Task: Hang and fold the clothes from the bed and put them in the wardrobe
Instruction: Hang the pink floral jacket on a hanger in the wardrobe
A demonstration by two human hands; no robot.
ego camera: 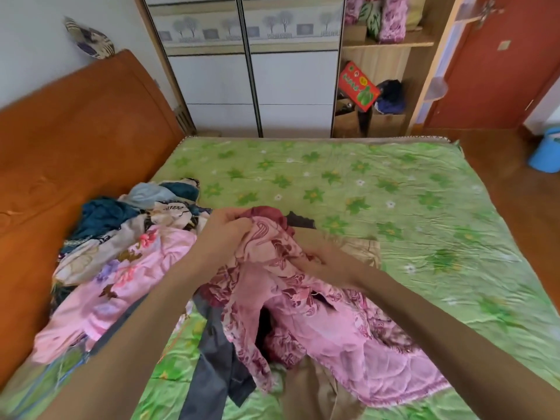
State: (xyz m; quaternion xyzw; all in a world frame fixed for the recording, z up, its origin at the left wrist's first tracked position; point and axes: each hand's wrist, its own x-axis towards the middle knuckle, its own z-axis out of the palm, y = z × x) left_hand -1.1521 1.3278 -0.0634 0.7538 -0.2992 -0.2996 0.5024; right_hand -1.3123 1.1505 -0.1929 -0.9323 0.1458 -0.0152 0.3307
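Observation:
A pink garment with a dark red floral print [327,325] is lifted off the bed in front of me. My left hand [224,230] grips its upper edge, fingers curled into the cloth. My right hand [325,260] pinches a fold of the same garment lower and to the right. A heap of other clothes [121,247] lies on the left side of the bed, with pale pink, cream and dark blue pieces. A grey garment [215,368] and a tan one [315,395] lie under the pink one. The wardrobe [248,80] stands beyond the bed.
The bed carries a green flowered sheet [394,201], bare on its right half. An orange headboard [69,131] runs along the left. The wardrobe's right bay is uncovered, showing shelves with a red box [357,84] and dark clothes [391,97]. A blue bucket [545,153] stands on the floor.

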